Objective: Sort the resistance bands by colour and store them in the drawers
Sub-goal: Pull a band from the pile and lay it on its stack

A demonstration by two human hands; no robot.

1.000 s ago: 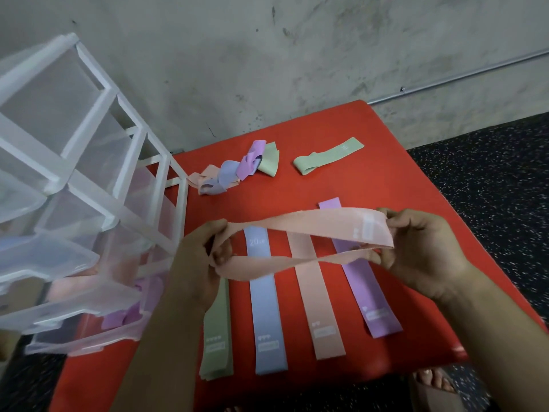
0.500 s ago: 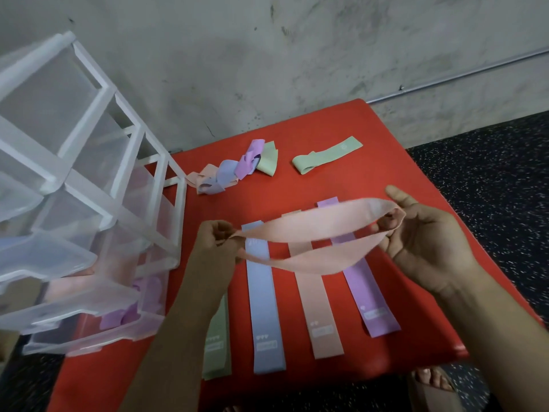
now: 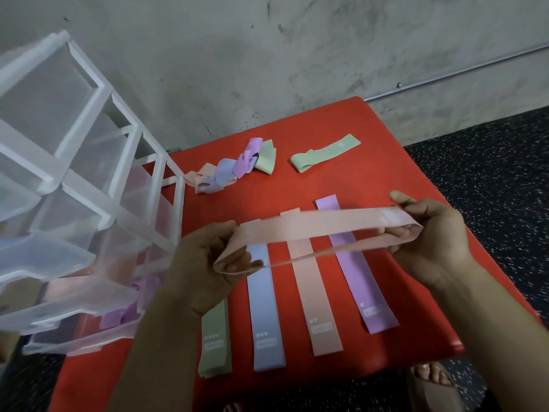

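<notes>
A pink resistance band [image 3: 320, 226] is stretched as an open loop between my left hand [image 3: 205, 260] and my right hand [image 3: 427, 242], a little above the red table [image 3: 371, 179]. Under it lie four flat bands side by side: green [image 3: 215, 340], blue [image 3: 266, 316], pink [image 3: 315, 304] and purple [image 3: 361, 281]. A tangled heap of pink, blue, purple and green bands [image 3: 234, 168] lies further back, with a single green band [image 3: 325, 153] to its right. The clear plastic drawer unit [image 3: 68, 203] stands at the left; purple bands [image 3: 124, 310] show through a low drawer.
A grey concrete wall rises behind the table, with a thin pipe [image 3: 457, 71] along it. Dark speckled floor [image 3: 490, 179] lies to the right. A sandalled foot [image 3: 430, 382] shows below the table's front edge. The lower drawers stick out slightly toward me.
The pink band was twisted between my hands a second ago; it now hangs as an untwisted, flatter loop. My right hand moved slightly to the right, stretching it.
</notes>
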